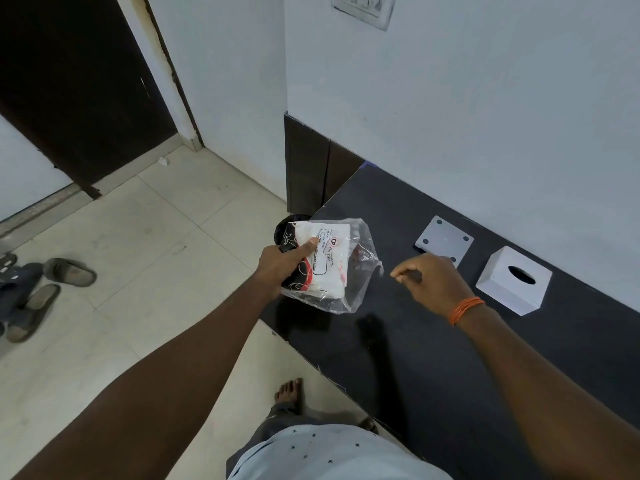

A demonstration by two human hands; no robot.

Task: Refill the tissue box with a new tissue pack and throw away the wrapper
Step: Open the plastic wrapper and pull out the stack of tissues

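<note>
My left hand (282, 268) grips a tissue pack (327, 263) in a clear plastic wrapper with black, red and white print, held over the left end of the dark table (433, 358). The wrapper's open end hangs loose toward the right. My right hand (429, 280) hovers just right of the wrapper with fingers curled and pinched, holding nothing that I can see. The white tissue box (514, 284), with an oval slot on top, stands on the table near the wall. Its flat white base plate (445, 239) with dark corner dots lies separately to the box's left.
A black bin (282, 225) stands on the floor at the table's left end, mostly hidden behind the pack. Sandals (38, 289) lie on the tiled floor at far left. A dark door stands behind. My bare foot (289, 393) is beside the table edge.
</note>
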